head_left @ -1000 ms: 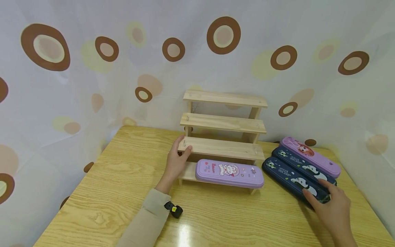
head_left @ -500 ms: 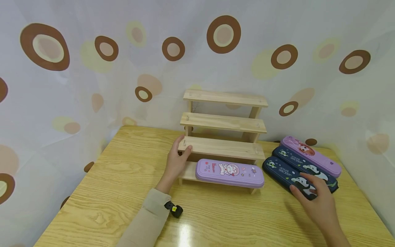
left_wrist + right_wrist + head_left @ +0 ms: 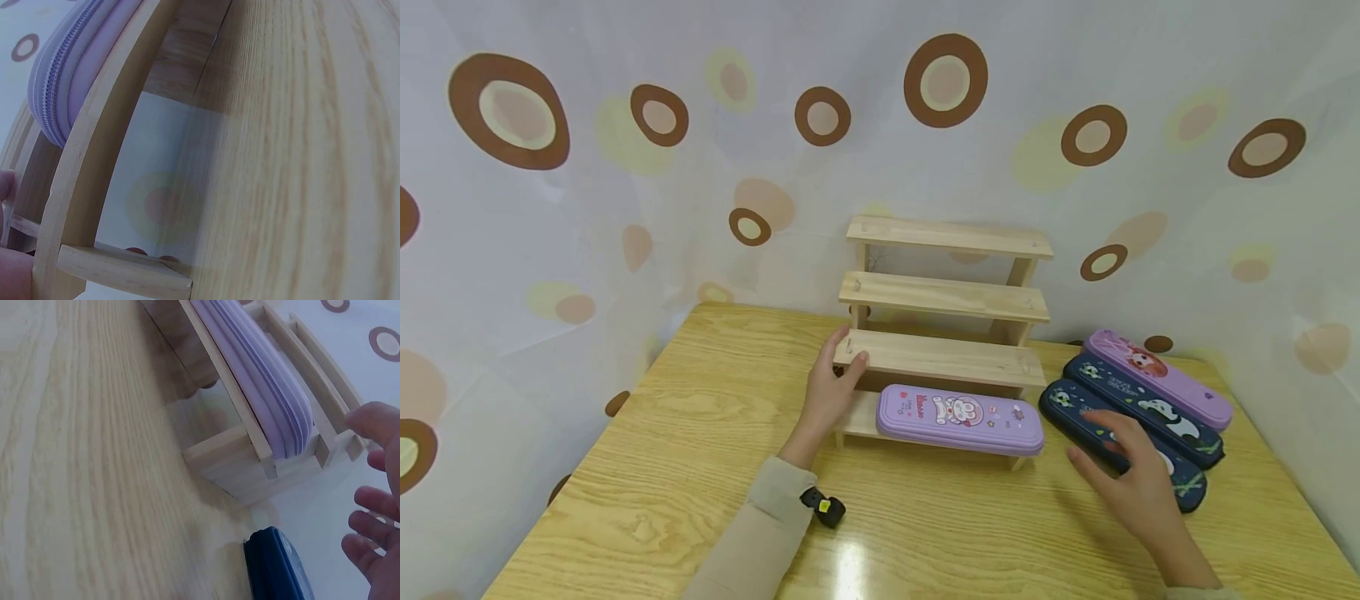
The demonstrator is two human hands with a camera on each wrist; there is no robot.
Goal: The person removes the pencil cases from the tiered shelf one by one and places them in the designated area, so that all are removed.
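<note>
A wooden step shelf [image 3: 940, 357] stands on the table, and my left hand [image 3: 827, 396] grips its left end, thumb on top of the second board from the bottom. Across the lowest board lies a lilac pencil case [image 3: 958, 419] with a cartoon rabbit; its zip shows in the left wrist view. My right hand [image 3: 1135, 483] holds nothing, thumb and fingers parted, and overlaps the front navy panda pencil case [image 3: 1070, 408] in the head view. In the right wrist view, the right hand's fingers [image 3: 375, 515] are loosely spread beside the shelf's right end.
Behind the front navy case lie a second navy panda pencil case [image 3: 1157, 407] and a purple one [image 3: 1183, 387] with a red-haired figure, side by side at the right. A patterned curtain [image 3: 880, 125] surrounds the wooden table [image 3: 700, 433] at the back and sides.
My right hand has moved left over the front navy case toward the shelf, uncovering that case's right end. The left hand, shelf and pencil cases have stayed in place.
</note>
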